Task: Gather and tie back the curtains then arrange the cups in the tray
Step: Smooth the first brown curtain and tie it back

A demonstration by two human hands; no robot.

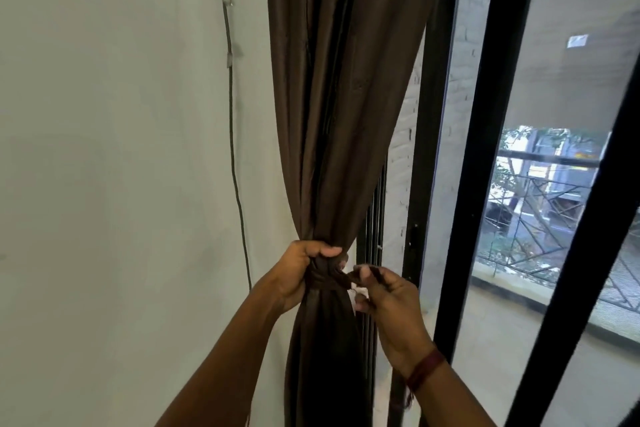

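Both grips meet at lower centre of the frame. The left grip (299,272) curls round the gathered brown curtain (341,97) at its waist; the right grip (389,300), just beside it, pinches the loose end of the tie band (325,277) wrapped about the bunch. The curtain hangs between pale wall (104,149) and black window frame (483,149).

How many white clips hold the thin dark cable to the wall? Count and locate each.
2. One small white clip sits high on the thin dark cable; the second clip sits lower on it. More may lie above the frame.
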